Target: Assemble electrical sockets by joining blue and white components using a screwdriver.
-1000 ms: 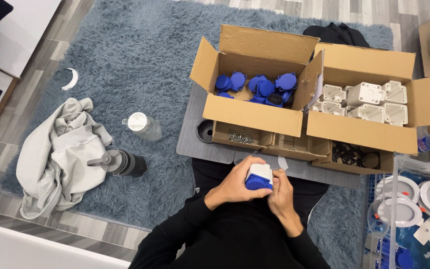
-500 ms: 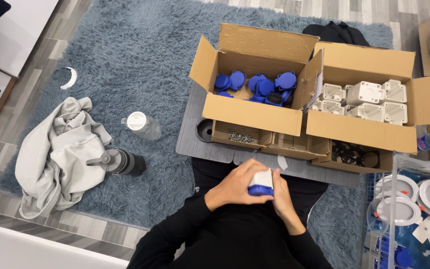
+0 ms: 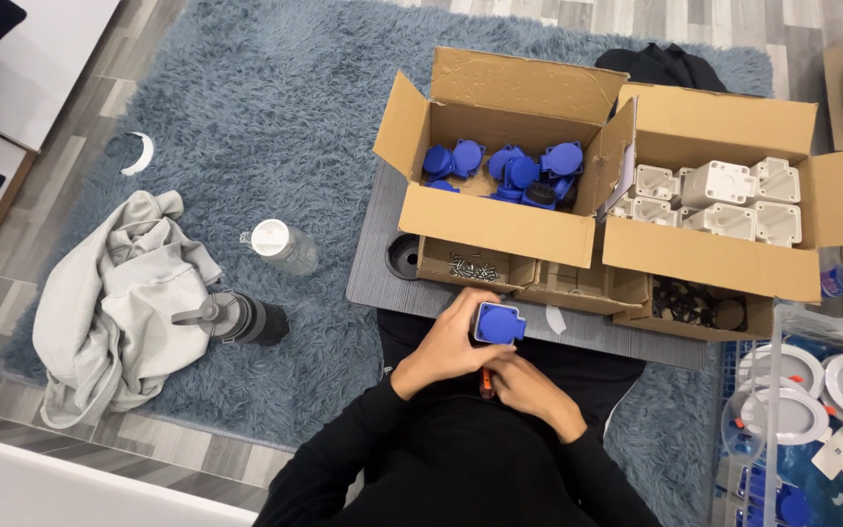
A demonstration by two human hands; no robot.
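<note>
Left hand (image 3: 451,342) is wrapped around a blue socket cover (image 3: 499,323), held over the lap just short of the grey lap board (image 3: 382,259). Right hand (image 3: 531,383) sits directly below and against it, fingers closed on a small tool with an orange handle (image 3: 486,382); its tip is hidden behind the part, so can't tell what it's engaged with. Hands are together, touching. Versus 0.5 s ago: a white body was visible under the blue piece, now only the blue face shows, turned up toward the camera and a bit higher in the grip; the right hand has dropped lower, and the orange handle is newly visible. Ahead of the hands, on the board: a low tray of screws (image 3: 473,265) just beyond the left hand, then a cardboard box of blue covers (image 3: 509,174); ahead and to the right, a cardboard box of white housings (image 3: 724,200). Well off to the left on the shaggy rug (image 3: 275,98): clear bottle (image 3: 280,246), dark bottle (image 3: 238,317), grey hoodie (image 3: 114,303). None of those have moved.
</note>
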